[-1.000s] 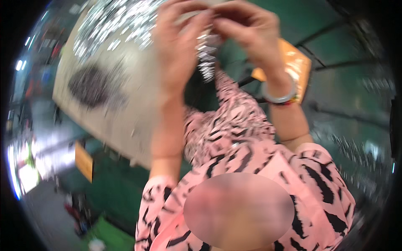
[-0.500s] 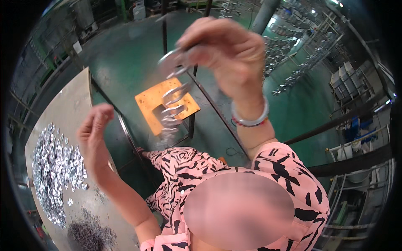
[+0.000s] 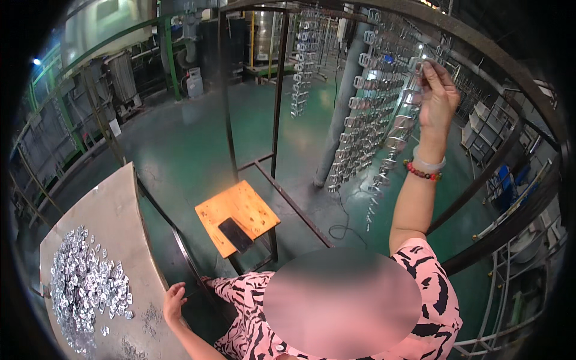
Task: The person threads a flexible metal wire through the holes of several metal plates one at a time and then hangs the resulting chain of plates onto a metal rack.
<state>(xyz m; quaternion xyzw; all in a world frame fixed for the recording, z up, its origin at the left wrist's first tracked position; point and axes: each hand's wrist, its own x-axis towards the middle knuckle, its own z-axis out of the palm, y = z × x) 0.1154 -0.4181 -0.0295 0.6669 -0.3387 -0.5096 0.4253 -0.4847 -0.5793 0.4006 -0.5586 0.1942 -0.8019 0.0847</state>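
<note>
The fingers (image 3: 433,77) of the right hand (image 3: 441,99) pinched the upper end of a dangling string of silvery pieces (image 3: 403,123), raised near similar hanging strings (image 3: 355,126). The left hand (image 3: 175,303) was low by the edge of the worktop (image 3: 111,207), its fingers loosely bent and slightly apart. A heap of small silvery pieces (image 3: 90,288) lay there; beyond, a black phone (image 3: 236,234) rested on an orange stool (image 3: 252,204).

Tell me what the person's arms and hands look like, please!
The right arm has a short pink sleeve with black streaks. It wears a smooth, pale bangle and a bracelet of red and dark beads. The right hand and left hand have no gloves, and the left wrist shows no bracelet.
</note>
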